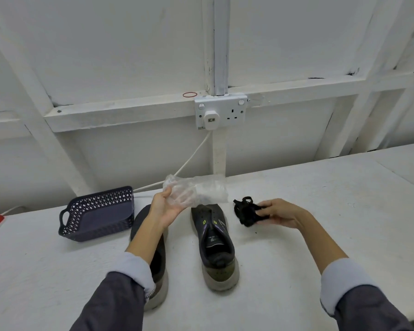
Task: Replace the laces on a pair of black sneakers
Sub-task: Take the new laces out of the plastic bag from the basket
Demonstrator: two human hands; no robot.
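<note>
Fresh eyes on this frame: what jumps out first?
The hands at centre come first: the left hand holds a crumpled clear plastic bag above the shoes, and the right hand grips a bundle of black laces just right of them. Below, the left sneaker, partly hidden by the forearm, and the right sneaker stand side by side on the white table. A dark perforated basket sits at the left.
</note>
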